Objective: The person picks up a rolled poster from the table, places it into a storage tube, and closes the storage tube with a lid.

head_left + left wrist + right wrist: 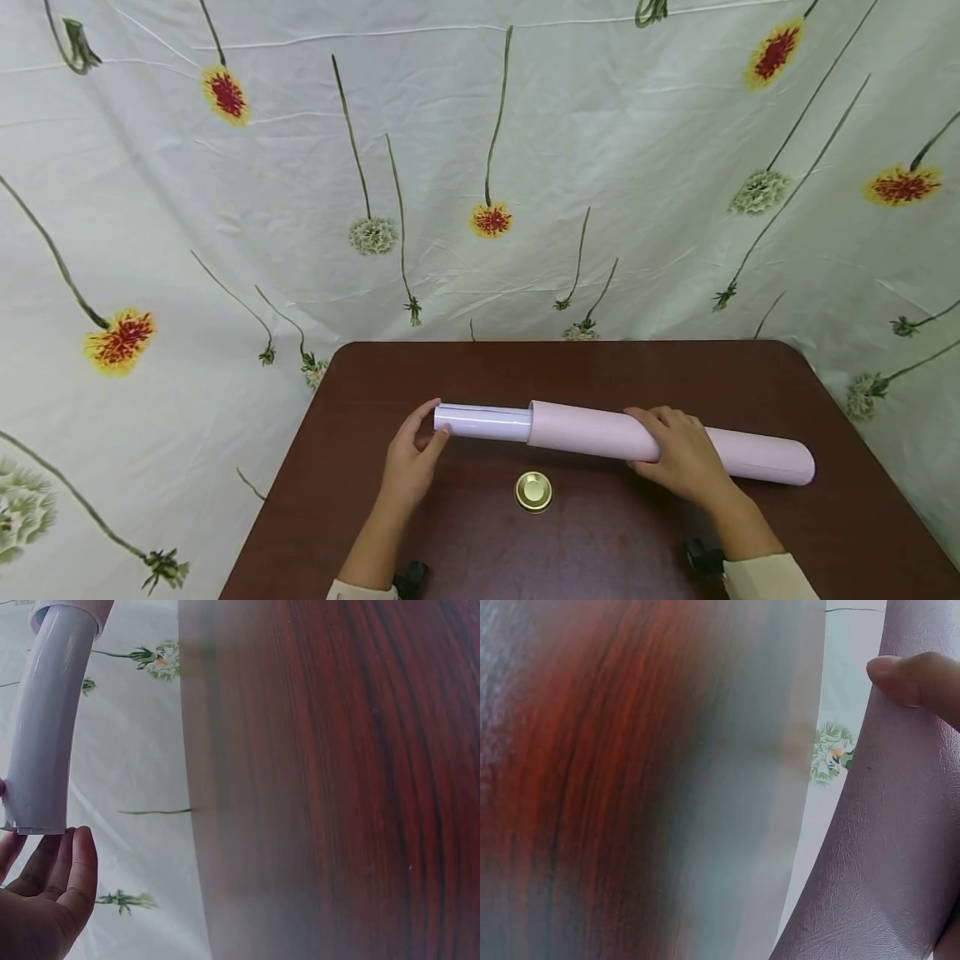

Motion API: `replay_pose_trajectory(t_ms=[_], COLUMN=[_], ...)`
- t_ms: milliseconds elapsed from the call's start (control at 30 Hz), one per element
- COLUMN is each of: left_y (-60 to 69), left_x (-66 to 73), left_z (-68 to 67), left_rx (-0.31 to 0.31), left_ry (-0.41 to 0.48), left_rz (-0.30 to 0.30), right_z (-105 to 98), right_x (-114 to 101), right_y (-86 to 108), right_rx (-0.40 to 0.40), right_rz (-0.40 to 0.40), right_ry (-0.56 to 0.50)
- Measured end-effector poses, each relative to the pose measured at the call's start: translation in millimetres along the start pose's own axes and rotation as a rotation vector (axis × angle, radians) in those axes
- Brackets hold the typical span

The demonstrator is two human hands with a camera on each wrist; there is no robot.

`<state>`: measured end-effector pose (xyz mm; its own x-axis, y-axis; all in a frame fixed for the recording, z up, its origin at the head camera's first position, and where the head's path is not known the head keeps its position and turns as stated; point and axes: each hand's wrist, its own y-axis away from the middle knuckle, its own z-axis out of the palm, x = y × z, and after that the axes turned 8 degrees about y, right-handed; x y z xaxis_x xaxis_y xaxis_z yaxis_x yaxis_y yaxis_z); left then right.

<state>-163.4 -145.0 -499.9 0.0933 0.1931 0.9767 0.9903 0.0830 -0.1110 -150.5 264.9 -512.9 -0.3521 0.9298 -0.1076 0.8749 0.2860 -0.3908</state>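
Note:
A pale pink cylindrical tube [592, 429] lies across the head view, tilted slightly down to the right. From its open left end sticks a glossy white rolled sheet [483, 422], its other part hidden inside. My right hand [678, 454] grips the tube around its middle; the right wrist view shows the thumb against the pink textured surface [885, 825]. At the roll's outer end, my left hand [408, 458] holds the roll between thumb and fingers. The left wrist view shows the fingers by the lower edge of the roll [45, 735].
A round gold lid [533, 492] lies on the dark brown wooden table [570, 558], nearer to me than the tube. Behind the table hangs a white cloth [450, 100] printed with flowers.

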Motion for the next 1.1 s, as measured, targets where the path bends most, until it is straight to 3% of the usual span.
replay_pose_trajectory(t_ms=[333, 700, 1100], left_y=[1.0, -1.1, -2.1], left_x=[-0.3, 0.6, -2.1], left_z=[4.6, 10.0, 14.6], left_rx=[-0.020, -0.027, -0.036], left_ry=[0.024, 0.021, 0.029], left_rz=[-0.035, -0.014, -0.029], right_z=[2, 2, 4], right_x=[0, 1, 1], right_y=[-0.1, 0.6, 0.0], right_rx=[0.021, 0.035, -0.002], right_rz=[-0.003, 0.003, 0.016], right_ry=[-0.001, 0.006, -0.005])
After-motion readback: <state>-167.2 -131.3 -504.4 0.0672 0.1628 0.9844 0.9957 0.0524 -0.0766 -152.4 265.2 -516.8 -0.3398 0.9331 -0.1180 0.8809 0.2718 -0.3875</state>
